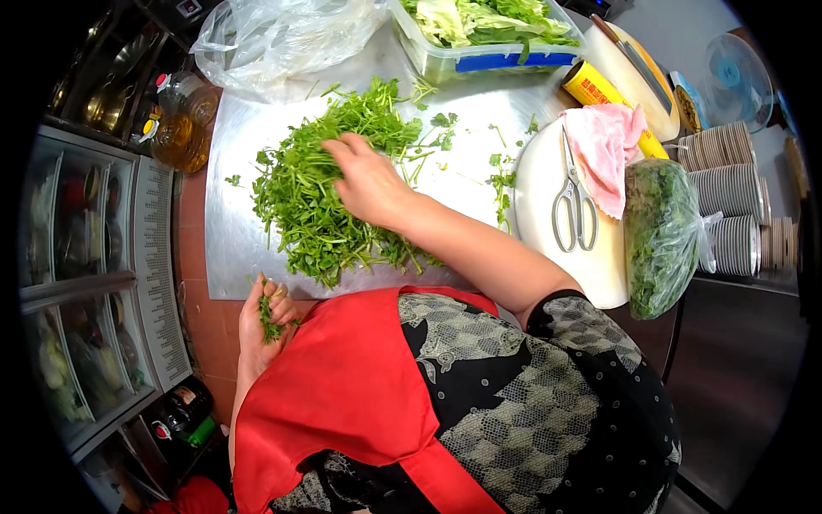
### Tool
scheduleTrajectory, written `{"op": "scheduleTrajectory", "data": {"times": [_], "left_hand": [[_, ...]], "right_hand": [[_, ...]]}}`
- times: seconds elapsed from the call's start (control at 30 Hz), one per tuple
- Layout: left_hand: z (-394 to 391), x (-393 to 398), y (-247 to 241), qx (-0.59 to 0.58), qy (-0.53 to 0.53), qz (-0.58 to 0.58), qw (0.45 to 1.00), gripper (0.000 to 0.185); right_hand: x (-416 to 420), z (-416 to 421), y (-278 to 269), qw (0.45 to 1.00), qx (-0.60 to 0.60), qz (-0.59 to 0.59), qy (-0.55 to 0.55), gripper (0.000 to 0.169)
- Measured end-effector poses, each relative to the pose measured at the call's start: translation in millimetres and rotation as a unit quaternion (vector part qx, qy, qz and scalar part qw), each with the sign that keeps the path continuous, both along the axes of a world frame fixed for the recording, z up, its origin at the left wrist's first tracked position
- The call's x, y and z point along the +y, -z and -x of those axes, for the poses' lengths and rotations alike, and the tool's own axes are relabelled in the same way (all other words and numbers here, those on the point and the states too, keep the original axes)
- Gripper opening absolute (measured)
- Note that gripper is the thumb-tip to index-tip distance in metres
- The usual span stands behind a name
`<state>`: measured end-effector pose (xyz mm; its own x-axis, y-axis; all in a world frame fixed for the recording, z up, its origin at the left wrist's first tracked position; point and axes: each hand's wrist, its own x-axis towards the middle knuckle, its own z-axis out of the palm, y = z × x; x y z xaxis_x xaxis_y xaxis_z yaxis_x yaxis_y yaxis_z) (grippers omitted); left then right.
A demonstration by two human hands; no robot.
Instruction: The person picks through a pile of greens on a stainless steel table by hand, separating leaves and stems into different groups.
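A heap of leafy green herbs, like cilantro [308, 205], lies on a shiny metal table [237, 257]. My right hand [372, 183] reaches into the upper middle of the heap with bent fingers; whether they grip any stems is hidden. Below the table's front left edge, my left hand [266, 315] is closed around a small bunch of herb sprigs [270, 321]. Loose sprigs [503, 183] are scattered to the right of the heap. Metal scissors [573, 205] rest on a round white cutting board [546, 250], beside a pink cloth [607, 151].
At the back are a clear plastic bag [289, 45] and a plastic bin [424, 58] of leafy greens. A bag of herbs [661, 238], stacked plates [725, 193], a yellow roll [594, 83] and a knife [645, 74] stand or lie right. Oil bottles [180, 138] stand left.
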<state>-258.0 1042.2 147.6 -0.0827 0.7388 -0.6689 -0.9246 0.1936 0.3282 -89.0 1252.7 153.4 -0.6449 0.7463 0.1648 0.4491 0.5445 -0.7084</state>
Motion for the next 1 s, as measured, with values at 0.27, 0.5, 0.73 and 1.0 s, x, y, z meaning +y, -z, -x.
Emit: {"op": "scheduleTrajectory", "data": {"times": [0.27,0.5,0.73,1.0], "left_hand": [[5,-3,7,0.0,0.014,-0.024,1.0,0.031],[-4,1,4,-0.001,0.002,0.009,1.0,0.032],[2,-1,5,0.003,0.014,-0.011,1.0,0.033],[3,-1,-2,0.035,0.012,-0.037,0.999,0.036]], "right_hand": [[71,-57,-19,0.993,-0.005,-0.083,0.087,0.032],[92,-136,-10,0.944,-0.29,-0.08,0.137,0.023],[101,-94,23,0.95,-0.264,-0.15,0.076,0.024],[107,-99,27,0.929,-0.331,-0.162,0.022,0.012]]}}
